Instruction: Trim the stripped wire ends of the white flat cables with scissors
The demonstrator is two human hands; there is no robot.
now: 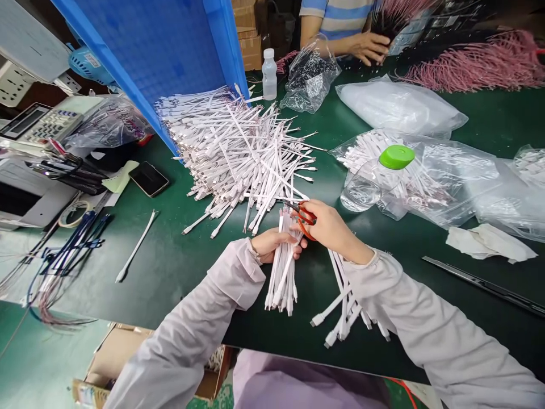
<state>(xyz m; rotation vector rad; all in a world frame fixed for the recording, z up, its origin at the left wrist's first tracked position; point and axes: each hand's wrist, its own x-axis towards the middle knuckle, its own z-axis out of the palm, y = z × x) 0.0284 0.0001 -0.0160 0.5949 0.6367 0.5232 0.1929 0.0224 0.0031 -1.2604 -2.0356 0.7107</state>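
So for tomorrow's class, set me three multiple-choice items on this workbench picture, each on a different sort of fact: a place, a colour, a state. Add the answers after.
1. Where are the orange-handled scissors?
A. In the left hand
B. In the right hand
C. Lying on the green mat

2. What colour is the cap on the clear bottle?
A. Green
B. Blue
C. White

3. How is the water bottle beside the blue crate standing?
A. Upright
B. On its side
C. Upside down

1 B: the right hand grips them above the cables.
2 A: the cap shows bright green.
3 A: it stands on its base, cap up.
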